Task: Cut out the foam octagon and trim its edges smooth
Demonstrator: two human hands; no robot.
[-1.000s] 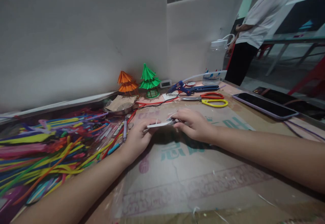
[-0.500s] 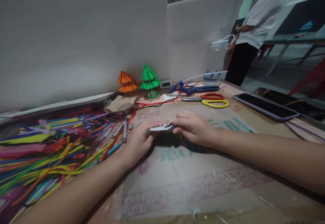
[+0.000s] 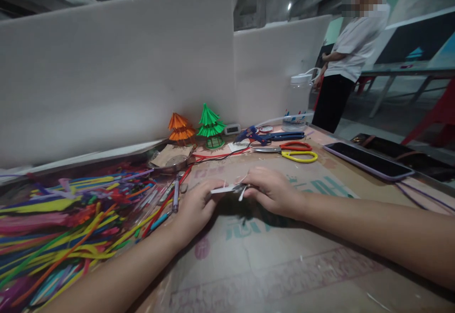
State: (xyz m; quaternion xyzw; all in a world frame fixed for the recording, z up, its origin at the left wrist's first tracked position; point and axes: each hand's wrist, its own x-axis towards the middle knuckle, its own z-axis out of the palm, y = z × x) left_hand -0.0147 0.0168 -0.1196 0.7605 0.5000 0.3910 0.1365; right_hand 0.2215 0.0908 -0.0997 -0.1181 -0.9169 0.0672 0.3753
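Observation:
Between both hands, above the printed sheet on the table, is a small flat white piece [image 3: 221, 190], perhaps paper or card. My left hand [image 3: 196, 206] pinches its left end between thumb and fingers. My right hand [image 3: 272, 191] is closed at the other end, around a small greyish item that the fingers mostly hide. A narrow white strip [image 3: 242, 193] hangs below the right fingertips. Thin white threads or slivers stick up near both sets of fingers.
Colourful pipe cleaners [image 3: 71, 223] are heaped at left. Behind stand an orange paper tree [image 3: 180, 128], a green tree [image 3: 211, 126], a blue glue gun [image 3: 249, 134], scissors [image 3: 298, 154] and a water bottle [image 3: 297, 102]. A phone [image 3: 369, 160] lies right; a person [image 3: 355, 52] stands beyond.
The view has tilted up, so everything sits lower in the picture. A white strip now dangles beneath my right fingers. Both hands keep their grip.

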